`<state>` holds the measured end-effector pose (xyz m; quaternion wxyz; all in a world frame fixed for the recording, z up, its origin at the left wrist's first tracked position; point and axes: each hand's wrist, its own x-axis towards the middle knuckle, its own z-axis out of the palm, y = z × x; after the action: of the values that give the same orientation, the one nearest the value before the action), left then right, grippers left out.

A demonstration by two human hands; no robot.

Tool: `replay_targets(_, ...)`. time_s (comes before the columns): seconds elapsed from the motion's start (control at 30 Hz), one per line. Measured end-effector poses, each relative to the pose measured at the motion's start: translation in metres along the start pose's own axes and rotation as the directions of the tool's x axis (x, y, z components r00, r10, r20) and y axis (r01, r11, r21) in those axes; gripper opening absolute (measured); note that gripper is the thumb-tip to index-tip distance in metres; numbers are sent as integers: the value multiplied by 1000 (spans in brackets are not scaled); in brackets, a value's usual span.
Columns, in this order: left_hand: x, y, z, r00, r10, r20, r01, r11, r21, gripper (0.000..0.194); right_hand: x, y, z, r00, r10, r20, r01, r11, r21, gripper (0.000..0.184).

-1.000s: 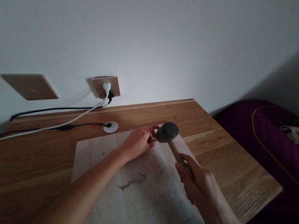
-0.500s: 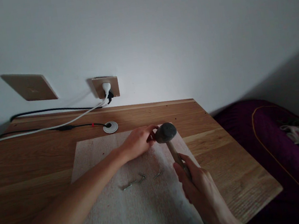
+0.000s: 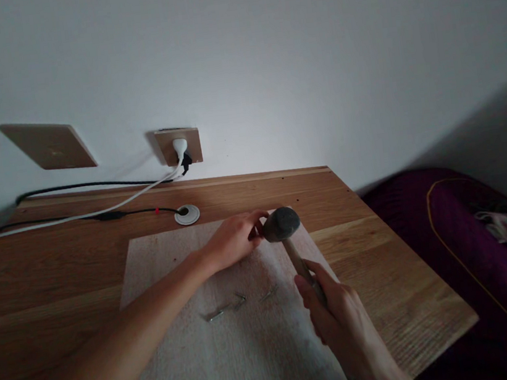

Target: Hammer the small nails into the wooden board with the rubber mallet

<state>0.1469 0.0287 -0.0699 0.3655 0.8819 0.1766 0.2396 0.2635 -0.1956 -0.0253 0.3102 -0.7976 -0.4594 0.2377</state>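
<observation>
My right hand (image 3: pixel 337 310) is wrapped round the wooden handle of a hammer (image 3: pixel 282 223) with a dark, rounded head. The head hovers over the far right part of a pale wooden board (image 3: pixel 201 359). Just left of it, my left hand (image 3: pixel 237 239) rests at the board with thumb and fingers pinched together. Whatever lies between those fingertips is hidden behind the fingers and the hammer head. Several small metal nails (image 3: pixel 216 315) lie loose on the middle of the board.
Beneath the board is a brown wooden table (image 3: pixel 387 284). White and black cables (image 3: pixel 119 204) run along its back left to a wall socket (image 3: pixel 179 147), near a round cable grommet (image 3: pixel 187 215). A purple cover (image 3: pixel 477 260) is beyond the table's right edge.
Almost nothing differs. Both hands and the hammer keep their places, and the view has shifted very slightly.
</observation>
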Motion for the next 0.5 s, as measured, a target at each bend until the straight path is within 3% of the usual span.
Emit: replay_targets(0.5,0,-1,0,1000,-23,-2,23,999,-46,49,-1,2,-1,1000,2,14,-2,1000,-5,51)
